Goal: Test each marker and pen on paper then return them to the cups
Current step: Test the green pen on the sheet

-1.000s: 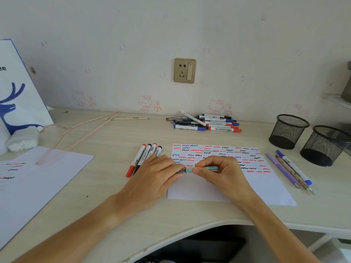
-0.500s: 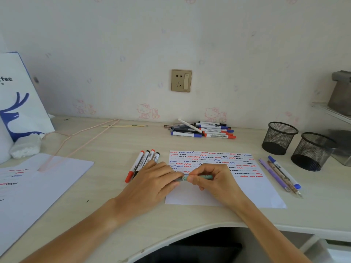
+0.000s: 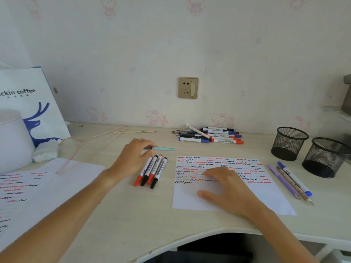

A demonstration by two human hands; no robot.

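Note:
My left hand pinches a light teal pen by its left end, just above the desk beyond a row of several red and black markers. My right hand lies flat with spread fingers on the test paper, which is covered with red, blue and black squiggles. A pile of markers and pens lies near the wall. Two empty black mesh cups stand at the right. Three pens lie between the paper and the cups.
A second scribbled sheet lies at the left, with a pink hanger across its corner. A white paper bag, a white container and a wad of tissue stand at the far left. The desk's curved front edge is near me.
Both hands held the teal pen over the paper. Now my left hand has carried it away to the left, beyond the marker row; my right hand let go and rests on the paper.

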